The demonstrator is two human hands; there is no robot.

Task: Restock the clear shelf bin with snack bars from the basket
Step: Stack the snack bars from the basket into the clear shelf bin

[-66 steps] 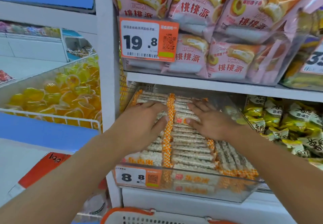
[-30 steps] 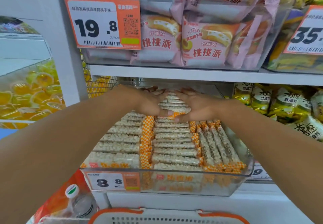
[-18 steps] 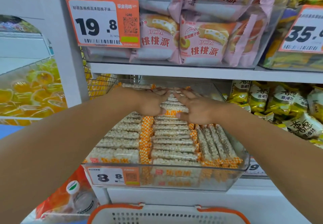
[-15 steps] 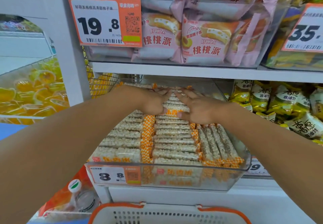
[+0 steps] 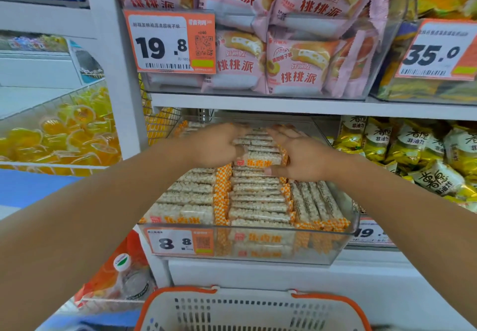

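Deep at the back of the clear bin, left hand and right hand clasp a stack of snack bars between them. Bin looks nearly full; whether the basket below holds more, I can't tell.

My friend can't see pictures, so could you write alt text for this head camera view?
Two bare hands, left hand and right hand, hold a stack of puffed rice bars between them over the back of a clear shelf bin already lined with rows of the same bars. An 8.8 price tag fronts the bin; an orange-rimmed basket sits below.
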